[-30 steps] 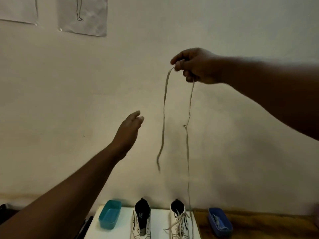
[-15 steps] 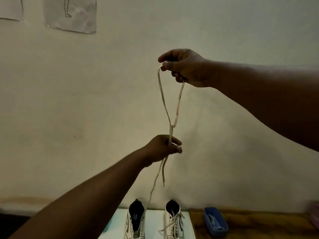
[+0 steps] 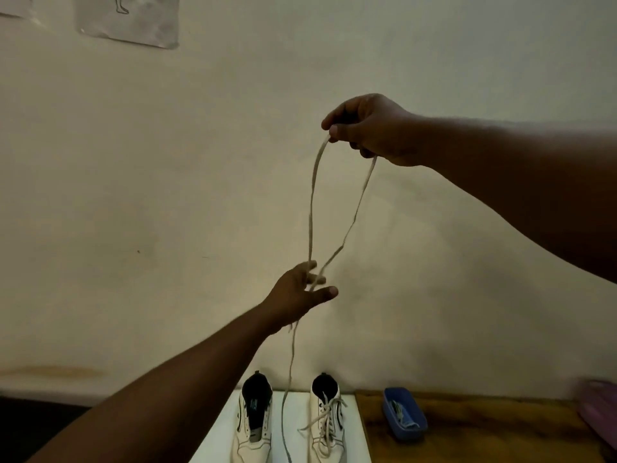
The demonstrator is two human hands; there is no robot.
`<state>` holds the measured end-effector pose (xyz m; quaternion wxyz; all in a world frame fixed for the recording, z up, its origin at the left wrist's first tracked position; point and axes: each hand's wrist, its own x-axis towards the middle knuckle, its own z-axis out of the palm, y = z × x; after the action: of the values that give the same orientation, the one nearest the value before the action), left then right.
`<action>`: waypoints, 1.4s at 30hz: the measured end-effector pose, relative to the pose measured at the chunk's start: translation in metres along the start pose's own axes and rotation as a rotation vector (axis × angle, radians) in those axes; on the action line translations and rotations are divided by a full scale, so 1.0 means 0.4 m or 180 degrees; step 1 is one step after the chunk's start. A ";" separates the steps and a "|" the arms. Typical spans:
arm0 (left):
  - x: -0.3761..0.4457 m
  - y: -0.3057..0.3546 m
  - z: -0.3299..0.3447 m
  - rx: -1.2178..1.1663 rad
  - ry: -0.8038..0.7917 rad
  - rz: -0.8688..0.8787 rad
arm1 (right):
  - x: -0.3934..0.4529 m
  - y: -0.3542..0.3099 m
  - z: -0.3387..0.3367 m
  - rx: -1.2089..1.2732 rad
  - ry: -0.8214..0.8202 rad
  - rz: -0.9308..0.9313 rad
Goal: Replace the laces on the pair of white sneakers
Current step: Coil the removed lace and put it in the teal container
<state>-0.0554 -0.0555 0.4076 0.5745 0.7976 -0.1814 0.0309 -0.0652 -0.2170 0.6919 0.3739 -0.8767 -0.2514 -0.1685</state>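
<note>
Head view: at 6 o'clock, left sneaker (image 3: 252,426) is bare, right sneaker (image 3: 326,419) still laced, so roughly a quarter done. Right hand (image 3: 370,130) pinches the loose lace (image 3: 312,208) at 1 o'clock; left hand (image 3: 300,292), centre, half-open, strands crossing its fingers.

Left hand (image 3: 297,295) has loosened around lace (image 3: 312,208).
</note>
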 end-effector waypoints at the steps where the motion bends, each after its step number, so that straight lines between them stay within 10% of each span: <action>1: -0.010 0.022 -0.008 -0.0228 -0.0099 0.0103 | -0.004 0.002 0.005 0.0019 -0.0011 -0.0015; 8: -0.034 0.223 -0.083 -0.1228 0.0360 0.0340 | -0.025 0.020 0.029 -0.0201 0.0222 -0.0288; 24: -0.167 0.351 -0.191 -0.2764 -0.0740 0.0234 | -0.001 0.276 0.148 0.0052 0.1593 0.1251; 28: -0.156 0.389 -0.212 -0.2551 -0.0666 0.0512 | -0.033 0.316 0.222 0.0145 0.1234 0.1618; 35: -0.095 0.376 -0.235 -0.2127 -0.0240 0.0325 | -0.132 0.134 0.359 0.2662 -0.0354 0.0554; 42: -0.086 0.364 -0.263 -0.2177 -0.0169 0.0413 | -0.163 0.104 0.428 0.3122 -0.0365 0.0528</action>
<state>-0.1180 0.0110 0.5663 0.8004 0.5463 -0.2464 -0.0160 -0.0765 -0.1356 0.5232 0.7398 -0.6225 -0.2506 0.0482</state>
